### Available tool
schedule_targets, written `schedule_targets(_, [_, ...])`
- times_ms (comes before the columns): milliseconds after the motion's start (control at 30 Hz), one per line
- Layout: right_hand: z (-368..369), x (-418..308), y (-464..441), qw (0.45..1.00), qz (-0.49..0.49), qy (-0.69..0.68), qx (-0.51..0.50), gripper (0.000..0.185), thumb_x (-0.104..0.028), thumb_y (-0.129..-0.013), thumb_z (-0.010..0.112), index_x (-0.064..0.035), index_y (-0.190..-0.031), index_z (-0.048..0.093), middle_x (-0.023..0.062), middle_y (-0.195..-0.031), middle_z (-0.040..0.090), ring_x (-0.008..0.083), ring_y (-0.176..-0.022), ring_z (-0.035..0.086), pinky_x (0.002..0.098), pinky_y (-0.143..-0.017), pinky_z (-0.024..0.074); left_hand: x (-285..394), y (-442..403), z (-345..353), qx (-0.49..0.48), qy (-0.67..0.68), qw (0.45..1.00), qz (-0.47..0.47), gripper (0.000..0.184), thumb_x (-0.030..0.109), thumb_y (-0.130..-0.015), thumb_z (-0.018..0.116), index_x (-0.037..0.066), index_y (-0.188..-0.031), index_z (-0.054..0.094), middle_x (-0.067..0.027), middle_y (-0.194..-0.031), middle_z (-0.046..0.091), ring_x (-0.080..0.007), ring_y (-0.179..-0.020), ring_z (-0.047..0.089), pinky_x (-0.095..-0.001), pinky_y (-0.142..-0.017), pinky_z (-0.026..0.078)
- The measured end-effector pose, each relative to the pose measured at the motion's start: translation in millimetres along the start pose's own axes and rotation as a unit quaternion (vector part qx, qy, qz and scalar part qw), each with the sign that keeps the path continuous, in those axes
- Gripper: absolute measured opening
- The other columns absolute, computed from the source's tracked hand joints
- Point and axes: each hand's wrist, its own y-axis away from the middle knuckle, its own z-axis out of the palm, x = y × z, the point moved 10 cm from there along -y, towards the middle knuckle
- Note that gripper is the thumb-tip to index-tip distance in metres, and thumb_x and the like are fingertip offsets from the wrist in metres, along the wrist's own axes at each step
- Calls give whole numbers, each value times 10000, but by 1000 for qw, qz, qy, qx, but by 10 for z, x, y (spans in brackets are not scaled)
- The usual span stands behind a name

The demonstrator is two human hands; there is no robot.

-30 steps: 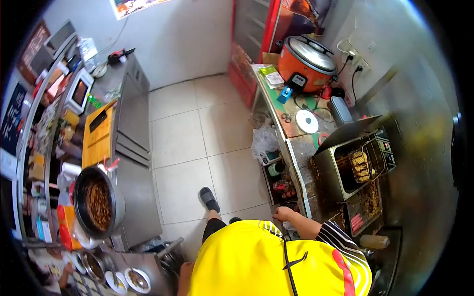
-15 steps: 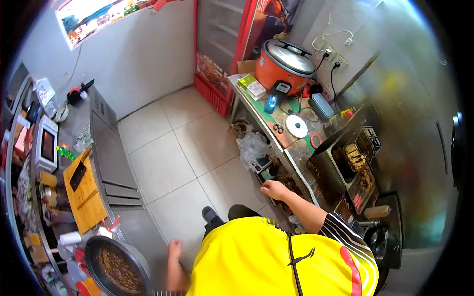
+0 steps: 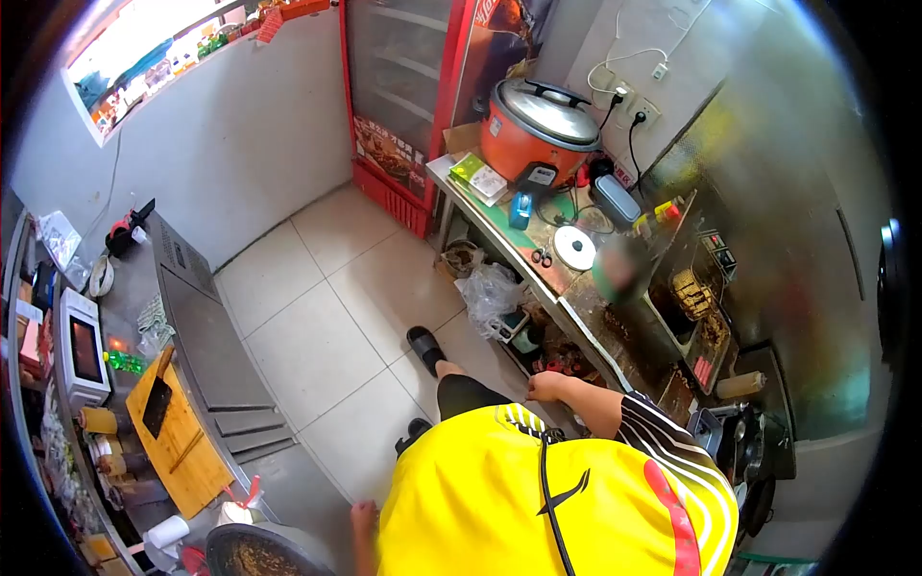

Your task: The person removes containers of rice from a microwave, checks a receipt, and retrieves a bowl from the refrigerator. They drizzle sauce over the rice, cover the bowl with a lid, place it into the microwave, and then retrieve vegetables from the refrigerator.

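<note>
My right hand (image 3: pixel 545 386) hangs beside the edge of the right-hand worktable, its fingers loosely curled with nothing seen in them. Low at the bottom, my left hand (image 3: pixel 363 518) is closed too, and no object shows in it; my yellow shirt covers part of that arm. Nearest to the left hand is a large dark pot (image 3: pixel 257 549) with brown contents, standing on the steel counter (image 3: pixel 288 470). Neither hand touches anything that I can see.
An orange rice cooker (image 3: pixel 538 134), scissors (image 3: pixel 542 257), a white lid (image 3: pixel 574 248) and a fryer (image 3: pixel 672 312) stand on the right worktable. On the left are a cutting board (image 3: pixel 187 451) with a cleaver (image 3: pixel 157 408) and a microwave (image 3: pixel 84 348). A red-framed fridge (image 3: pixel 394 106) stands ahead.
I have stepped forward, and one foot now reaches farther ahead. The pot has slid toward the bottom edge of view. Both hands still hang at my sides.
</note>
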Motion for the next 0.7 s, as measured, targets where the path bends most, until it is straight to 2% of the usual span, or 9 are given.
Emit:
schedule_targets(133, [-407,-31,-212,997,-1,-66,46,373,-389,-820,624,-66,-1000,673,158,-944,676,345,-896,631,430,-776,500,-37,79,105,42,45,998,2,199,196,-786,621,0,-795,648,-83,-669,616,-208,-590,578,-348,-560,470])
schedule_targets(233, [-751,-288,-521,989,-92,-38,106,353,-379,-810,634,-39,-893,674,179,-917,667,361,-875,629,439,-763,503,-317,-95,194,94,-80,991,-57,358,338,-792,618,-3,-890,668,-144,-791,677,-266,-709,641,-401,-690,500])
schedule_targets(267, [-866,-449,-589,985,-117,-87,89,341,-362,-816,632,-31,-890,672,191,-915,663,361,-875,630,431,-765,505,-629,-259,288,102,-30,991,-77,389,375,-799,604,6,-908,665,-164,-870,680,-294,-828,652,-428,-766,493])
schedule_targets(300, [-928,-510,-723,993,-102,-29,60,333,-349,-824,624,-36,-922,682,198,-925,663,360,-865,634,422,-759,510,-369,-109,301,49,-41,984,-168,387,392,-809,591,26,-912,669,-179,-912,672,-330,-905,637,-436,-804,488])
schedule_targets(333, [-1040,-666,-755,983,-165,-58,58,386,-385,-835,610,-24,-956,675,219,-967,659,376,-929,621,446,-789,491,-462,-243,263,187,-26,981,-50,392,397,-818,579,30,-924,669,-189,-895,669,-350,-894,634,-439,-798,491])
schedule_targets(433, [-1015,-555,-1361,964,-261,22,-32,459,-402,-850,597,21,-1022,646,220,-905,668,390,-801,645,476,-672,508,245,91,199,281,4,957,-71,321,331,-818,602,32,-925,644,-194,-971,646,-367,-917,606,-442,-793,483])
schedule_targets(500, [-1086,-564,-1644,945,-296,82,-110,434,-369,-868,581,23,-1050,620,211,-874,662,365,-744,623,456,-629,492,527,232,344,310,66,945,-82,301,312,-812,609,26,-902,622,-187,-914,646,-364,-876,609,-441,-770,485])
schedule_targets(600, [-1404,-559,-2068,943,-242,142,-180,398,-319,-895,558,26,-1092,583,197,-829,651,328,-657,589,427,-564,468,898,472,691,289,98,944,-123,281,293,-820,607,49,-958,623,-169,-941,654,-338,-904,616,-428,-772,489])
schedule_targets(700, [-1950,-515,-2577,962,-145,132,-192,365,-269,-922,535,28,-1134,545,183,-783,641,291,-571,555,397,-500,445,880,741,1219,370,171,900,-155,283,303,-824,610,68,-980,627,-160,-973,658,-331,-925,615,-423,-789,488])
